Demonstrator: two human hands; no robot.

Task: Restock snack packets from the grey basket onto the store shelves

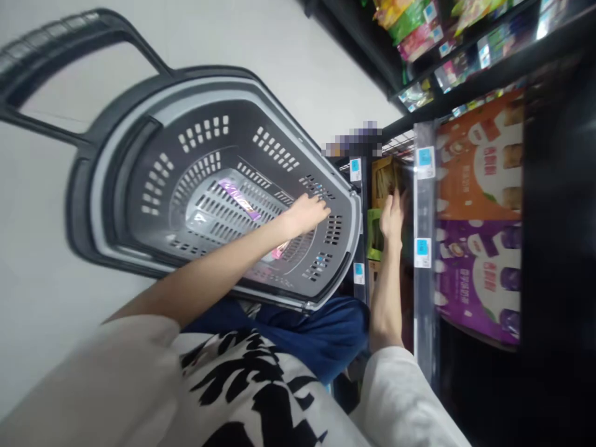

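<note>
A grey shopping basket (321,167) with slotted walls and a long handle stands tilted in view at the left and centre. On its bottom lies a purple wrapped snack bar (239,198), and a pink package (279,250) is partly hidden under my left forearm. My left hand (307,212) hangs over the basket's right inner side, fingers loosely bent and apart, with nothing visible in them. At the shelf, my right hand (392,217) reaches in with fingers stretched toward a yellow-brown package (382,177); whether they touch it is unclear. Beside that hand is a green package (374,233).
Orange (470,161) and purple (475,273) multi-pack boxes sit on the right shelf behind a grey upright (423,198) with price tags. Bagged goods (410,28) fill the upper shelf. Pale floor (261,37) lies beyond the basket.
</note>
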